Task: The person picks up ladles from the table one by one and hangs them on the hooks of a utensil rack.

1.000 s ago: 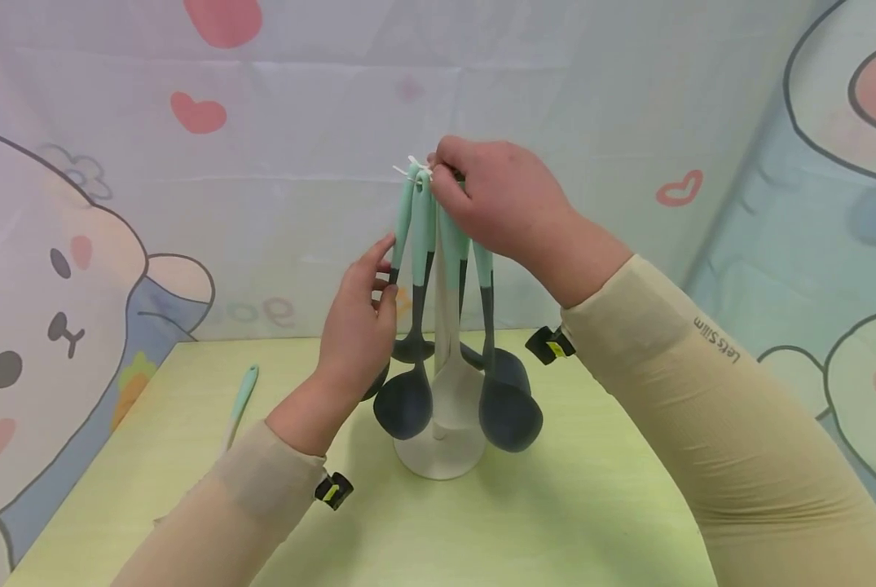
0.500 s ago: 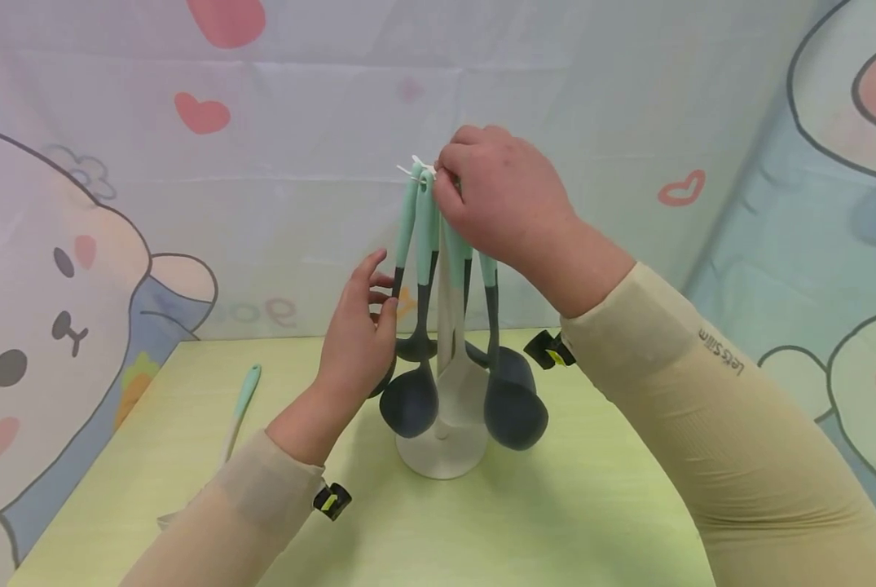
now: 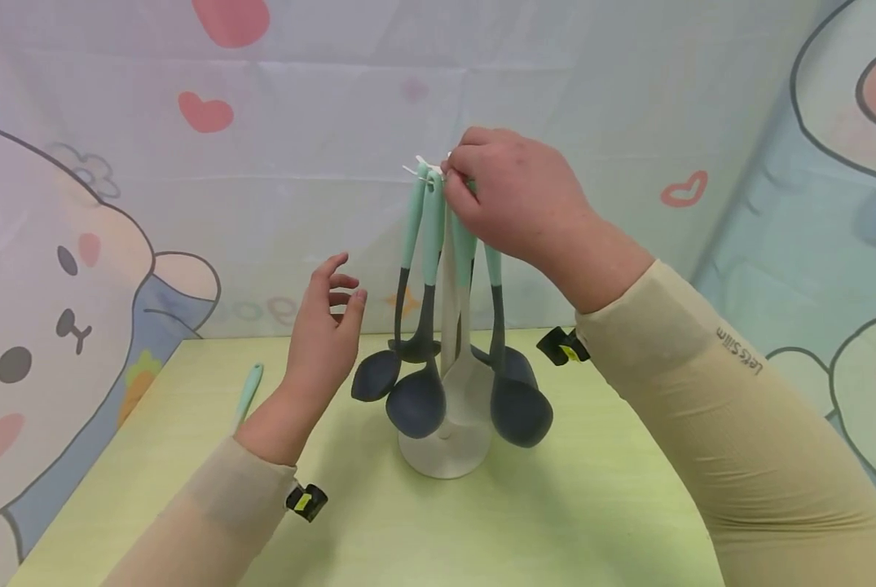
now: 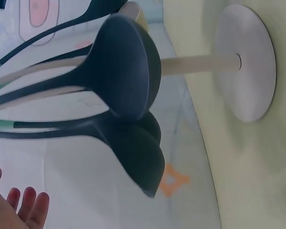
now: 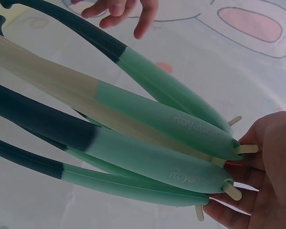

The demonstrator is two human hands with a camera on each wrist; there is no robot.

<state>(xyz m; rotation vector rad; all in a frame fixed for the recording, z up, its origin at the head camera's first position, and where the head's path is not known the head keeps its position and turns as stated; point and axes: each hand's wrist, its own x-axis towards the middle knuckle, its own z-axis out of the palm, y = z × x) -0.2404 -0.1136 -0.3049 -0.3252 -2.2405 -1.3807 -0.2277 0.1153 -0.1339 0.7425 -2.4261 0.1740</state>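
A white utensil stand [image 3: 445, 461] holds several utensils with mint-green handles on its top hooks. Dark ladles hang at the left [image 3: 375, 377], front [image 3: 415, 405] and right [image 3: 521, 413], and a pale spatula-like utensil [image 3: 468, 391] hangs between them. My right hand [image 3: 518, 196] grips the top of the stand beside the hooks; in the right wrist view its fingers [image 5: 238, 198] reach behind the handle ends. Left of the leftmost ladle, my left hand [image 3: 323, 326] is raised with relaxed fingers, touching nothing. In the left wrist view, its fingertips [image 4: 31, 207] stand apart from the ladles.
On the left of the pale green table [image 3: 599, 505] lies another green-handled utensil [image 3: 248, 391], mostly hidden by my left forearm. A printed cloth backdrop [image 3: 320, 106] rises behind the table.
My left hand has let go of the leftmost ladle and moved left, away from it. That ladle's bowl now shows fully. My right hand stays at the stand's top.
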